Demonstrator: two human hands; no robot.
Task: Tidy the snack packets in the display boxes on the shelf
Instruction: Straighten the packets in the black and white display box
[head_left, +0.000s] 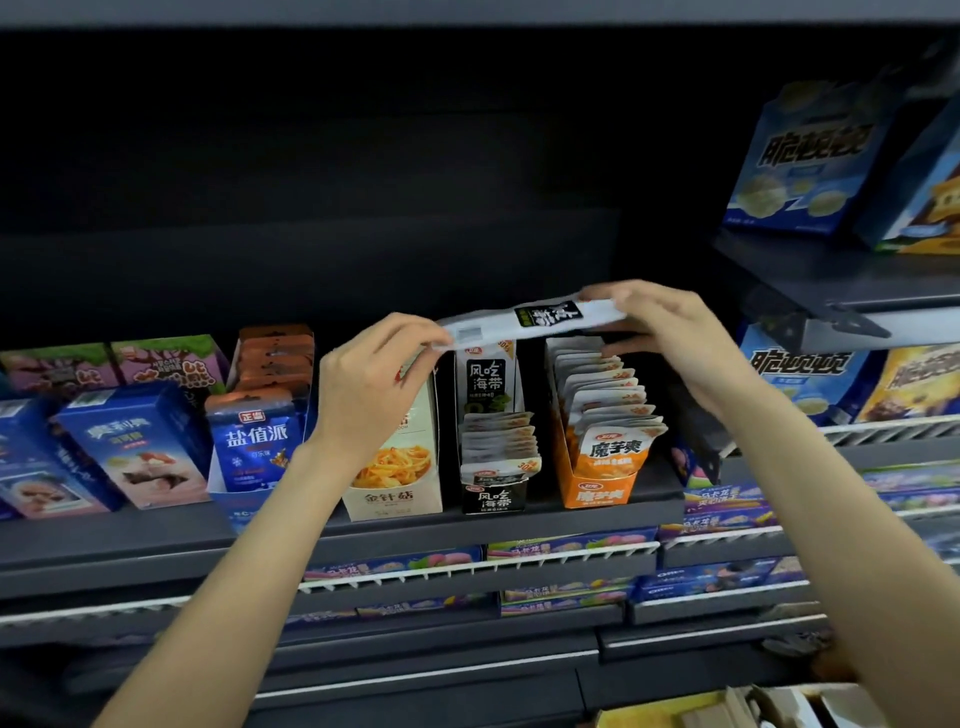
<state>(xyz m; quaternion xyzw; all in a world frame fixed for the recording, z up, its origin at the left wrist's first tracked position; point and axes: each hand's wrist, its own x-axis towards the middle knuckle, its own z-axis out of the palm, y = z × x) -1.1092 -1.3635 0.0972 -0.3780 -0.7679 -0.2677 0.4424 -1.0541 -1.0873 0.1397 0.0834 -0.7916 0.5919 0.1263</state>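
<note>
Overhead, dark shelving fills the view, its black back panel unlit and a grey board running along the very top. Far left on the main shelf (156, 535) stand purple cartons (111, 364) at the back and blue biscuit boxes (130, 441) in front, then a blue display box of orange-topped packets (257, 431). Next comes a cream display box (397, 467) printed with yellow strands, partly hidden by the left hand (371, 384), whose thumb and fingers pinch the left end of a white snack packet (524, 322). That packet lies nearly level in the air, above and just behind the black display box (493, 493), which holds a row of white packets standing on edge. The right hand (670, 332) grips the packet's right end, fingers curled over the top and thumb beneath. Below that hand sits the orange display box (602, 488), its white and orange packets fanned front to back. Further right, a higher shelf (831, 291) on a bracket carries blue boxes (800, 156), with more blue and yellow boxes beneath it behind a white wire rail. Lower tiers hold flat blue and purple cookie packs (571, 545) behind white rails. At the bottom right corner, open cardboard (727, 712) shows.
</note>
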